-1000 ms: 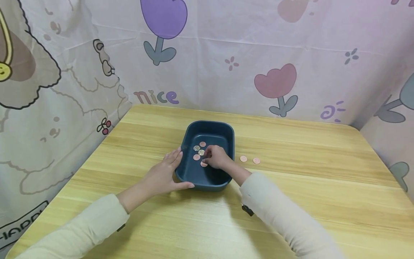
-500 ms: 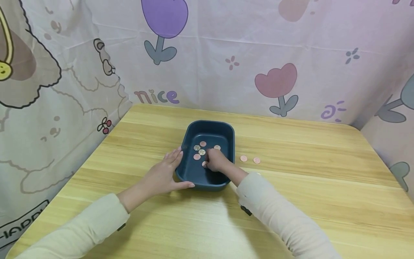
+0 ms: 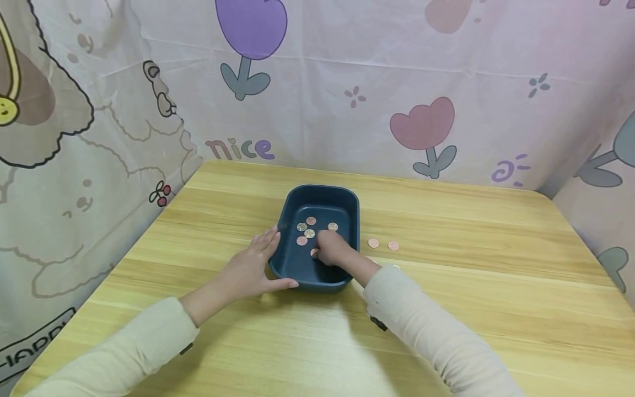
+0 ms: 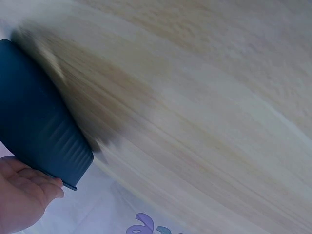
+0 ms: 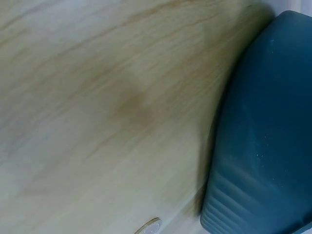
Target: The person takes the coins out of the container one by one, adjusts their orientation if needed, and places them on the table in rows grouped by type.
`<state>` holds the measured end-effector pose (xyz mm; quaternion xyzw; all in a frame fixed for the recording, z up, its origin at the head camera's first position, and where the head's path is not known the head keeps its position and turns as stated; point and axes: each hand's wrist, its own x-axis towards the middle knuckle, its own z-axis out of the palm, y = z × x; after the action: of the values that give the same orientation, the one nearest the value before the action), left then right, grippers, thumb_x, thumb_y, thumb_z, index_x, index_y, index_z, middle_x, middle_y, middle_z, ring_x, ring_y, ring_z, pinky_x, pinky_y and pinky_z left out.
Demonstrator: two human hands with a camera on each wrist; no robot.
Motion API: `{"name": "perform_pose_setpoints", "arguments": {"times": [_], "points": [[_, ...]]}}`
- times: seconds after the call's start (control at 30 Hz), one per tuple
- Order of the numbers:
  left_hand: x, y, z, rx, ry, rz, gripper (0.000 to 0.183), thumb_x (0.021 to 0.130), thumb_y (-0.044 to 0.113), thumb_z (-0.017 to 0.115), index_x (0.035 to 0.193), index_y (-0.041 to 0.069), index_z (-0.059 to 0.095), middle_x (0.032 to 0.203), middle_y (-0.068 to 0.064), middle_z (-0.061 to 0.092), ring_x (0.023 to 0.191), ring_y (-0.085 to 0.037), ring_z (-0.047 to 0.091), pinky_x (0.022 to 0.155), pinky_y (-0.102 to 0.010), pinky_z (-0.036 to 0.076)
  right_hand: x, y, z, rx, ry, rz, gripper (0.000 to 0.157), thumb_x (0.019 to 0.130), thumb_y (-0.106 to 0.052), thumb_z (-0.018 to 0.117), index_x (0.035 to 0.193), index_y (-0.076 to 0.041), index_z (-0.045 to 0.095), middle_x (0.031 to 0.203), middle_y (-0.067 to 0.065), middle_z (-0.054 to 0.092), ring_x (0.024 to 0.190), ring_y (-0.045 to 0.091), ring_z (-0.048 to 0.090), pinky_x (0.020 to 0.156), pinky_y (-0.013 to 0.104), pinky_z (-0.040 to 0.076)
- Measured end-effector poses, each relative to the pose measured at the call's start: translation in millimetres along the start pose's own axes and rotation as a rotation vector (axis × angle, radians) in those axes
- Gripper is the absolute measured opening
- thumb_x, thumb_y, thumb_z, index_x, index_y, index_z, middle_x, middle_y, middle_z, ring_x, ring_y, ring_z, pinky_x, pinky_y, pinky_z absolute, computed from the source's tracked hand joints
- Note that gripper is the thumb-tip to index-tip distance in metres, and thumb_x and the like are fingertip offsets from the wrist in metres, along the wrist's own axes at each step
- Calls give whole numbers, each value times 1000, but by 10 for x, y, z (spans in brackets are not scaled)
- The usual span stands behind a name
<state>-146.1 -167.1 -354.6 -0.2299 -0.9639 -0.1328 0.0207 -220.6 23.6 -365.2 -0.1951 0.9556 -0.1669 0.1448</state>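
A dark blue rectangular box (image 3: 310,270) stands on the wooden table with several copper and brass-coloured coins (image 3: 310,234) lying flat in it. My left hand (image 3: 250,269) rests against its left side, fingers along the rim and thumb stretched across the near corner. In the left wrist view, the fingertips (image 4: 56,186) touch the rim. My right hand (image 3: 333,248) reaches down inside, knuckles up, over the box floor. A copper coin (image 3: 314,253) peeks out beside it, partly covered. Its fingertips are hidden, so I cannot tell whether they pinch a coin.
Two copper coins (image 3: 383,244) lie on the table right of the box. Two paler coins (image 3: 396,267) are partly hidden by the right sleeve (image 3: 421,325). A patterned cloth (image 3: 317,110) hangs behind the table (image 3: 486,237).
My right hand has lowered slightly and turned knuckles up inside the box, uncovering a brass-coloured coin at the right. During the last half second it has hardly moved. The left hand stays put.
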Motion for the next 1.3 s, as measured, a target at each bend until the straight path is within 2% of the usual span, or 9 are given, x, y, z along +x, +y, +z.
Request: {"name": "perform_pose_setpoints", "arguments": {"times": [0.17, 0.27, 0.4, 0.57, 0.7, 0.8, 1.0, 1.23, 1.3], "points": [[-1, 8, -6, 0, 2, -3, 105, 71, 67, 63, 140, -7, 33, 150, -22, 26, 137, -38, 29, 108, -51, 33, -2, 7, 5, -12, 20, -35, 26, 87, -11, 63, 62, -3, 61, 52, -2, 41, 53, 12, 40, 51, 20, 31], [-3, 18, -13, -3, -2, -5, 104, 71, 66, 64, 140, -7, 33, 150, -22, 26, 137, -38, 29, 108, -51, 33, -15, 21, -5, 38, 54, -35, 26, 85, -9, 65, 62, -3, 56, 53, -2, 40, 54, 12, 40, 51, 19, 30], [-6, 26, -19, -6, -6, -4, 104, 72, 65, 64, 140, -7, 33, 150, -22, 25, 137, -38, 29, 108, -51, 32, -43, 34, -28, 135, 100, -28, 19, 85, -7, 64, 68, -4, 58, 59, -1, 48, 58, 12, 46, 51, 17, 34], [-1, 25, -16, -2, 7, 8, 104, 71, 66, 64, 140, -7, 33, 150, -22, 26, 137, -37, 30, 108, -50, 32, -99, 41, -76, 189, 163, -95, 19, 85, -1, 60, 67, -2, 60, 59, 3, 52, 58, 12, 47, 49, 17, 35], [4, 16, -8, 4, 10, 6, 104, 71, 67, 63, 140, -7, 34, 150, -22, 27, 137, -37, 30, 108, -50, 33, -170, 30, -156, 293, 186, -114, 15, 88, -2, 58, 73, 0, 61, 62, 6, 57, 52, 9, 50, 49, 16, 41], [5, 16, -10, 5, 3, -2, 104, 71, 67, 63, 140, -6, 34, 150, -22, 26, 137, -38, 30, 107, -51, 34, -225, 29, -234, 375, 189, -98, 14, 90, -6, 57, 78, 0, 62, 65, 10, 61, 46, 7, 51, 48, 17, 44], [1, 16, -17, 1, -10, -10, 105, 71, 67, 63, 140, -6, 33, 150, -22, 26, 137, -39, 29, 107, -52, 34, -367, 60, -386, 469, 233, -91, 15, 90, -9, 59, 79, 1, 62, 61, 11, 58, 45, 10, 51, 46, 19, 42], [-1, 14, -13, 7, -4, -11, 106, 70, 67, 64, 140, -7, 33, 150, -22, 26, 136, -40, 30, 107, -52, 34, -530, 194, -477, 575, 259, -62, 13, 89, -9, 60, 82, 2, 60, 59, 5, 55, 47, 12, 52, 48, 22, 45], [-2, 14, -14, 8, 2, -9, 106, 70, 67, 64, 140, -7, 33, 150, -23, 26, 136, -40, 30, 106, -52, 34, -572, 241, -493, 590, 262, -41, 12, 89, -9, 60, 83, 2, 59, 60, 7, 56, 47, 12, 51, 48, 22, 45]]}}
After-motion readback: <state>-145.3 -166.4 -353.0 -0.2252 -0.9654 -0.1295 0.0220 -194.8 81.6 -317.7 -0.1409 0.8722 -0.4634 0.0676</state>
